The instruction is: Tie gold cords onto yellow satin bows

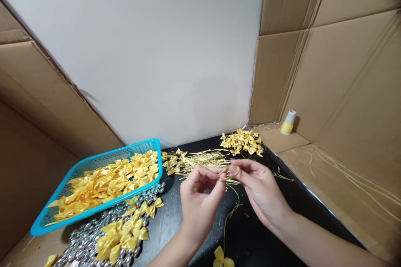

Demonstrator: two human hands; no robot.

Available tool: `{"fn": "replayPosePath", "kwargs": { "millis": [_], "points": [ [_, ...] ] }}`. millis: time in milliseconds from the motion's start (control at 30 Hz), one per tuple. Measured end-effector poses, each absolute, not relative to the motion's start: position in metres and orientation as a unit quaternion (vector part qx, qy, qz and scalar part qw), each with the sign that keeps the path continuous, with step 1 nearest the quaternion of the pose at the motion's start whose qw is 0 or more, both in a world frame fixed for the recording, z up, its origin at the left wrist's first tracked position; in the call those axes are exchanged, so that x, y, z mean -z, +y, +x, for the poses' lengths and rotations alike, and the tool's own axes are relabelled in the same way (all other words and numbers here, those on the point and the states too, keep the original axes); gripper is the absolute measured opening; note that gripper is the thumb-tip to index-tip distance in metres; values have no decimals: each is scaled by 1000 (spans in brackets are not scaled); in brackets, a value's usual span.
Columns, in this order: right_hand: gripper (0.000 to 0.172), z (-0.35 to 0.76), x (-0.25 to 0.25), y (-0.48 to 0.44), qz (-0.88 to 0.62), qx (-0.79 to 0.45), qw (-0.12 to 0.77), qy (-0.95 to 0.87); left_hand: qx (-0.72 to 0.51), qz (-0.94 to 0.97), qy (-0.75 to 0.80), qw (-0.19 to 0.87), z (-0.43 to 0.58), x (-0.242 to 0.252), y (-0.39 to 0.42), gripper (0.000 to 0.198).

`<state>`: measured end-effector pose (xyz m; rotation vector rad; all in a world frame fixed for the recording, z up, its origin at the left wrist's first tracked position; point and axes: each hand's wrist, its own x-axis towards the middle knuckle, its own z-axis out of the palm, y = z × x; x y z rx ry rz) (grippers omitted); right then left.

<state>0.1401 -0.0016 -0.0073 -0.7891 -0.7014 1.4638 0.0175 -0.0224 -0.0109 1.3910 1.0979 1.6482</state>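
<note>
My left hand [199,202] and my right hand [267,194] meet above the black tabletop, thumbs and fingertips pinched on a thin gold cord [237,174]. A small loop of it shows between the fingertips; the exact grip is partly hidden by the fingers. Below the hands a thin strand runs down toward a yellow ribbon bow [223,258] at the bottom edge, which has a small shiny piece at its centre. Just behind my hands lies a spread of gold ties [205,159].
At left, a blue basket [159,158] holds many yellow bows. Silver beads [84,233] lie in front with loose bows [123,233] on top. Finished-looking bows with cords [242,141] are heaped at the back. A yellow-white cone [288,123] stands on cardboard at right, near loose cords [347,171].
</note>
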Motion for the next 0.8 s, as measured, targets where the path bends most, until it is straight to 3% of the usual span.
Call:
{"fn": "replayPosePath", "kwargs": {
  "millis": [600, 700, 800],
  "points": [
    [18, 141, 12, -2, -331, -591, 626, -386, -598, 617, 434, 272, 11, 9, -20, 7],
    [11, 146, 13, 2, -350, -534, 635, -436, -609, 625, 437, 219, 8, 7, -22, 8],
    [3, 154, 13, 11, -379, -382, 651, -535, -600, 668, 414, 152, 10, 5, -31, 8]
  ]
}}
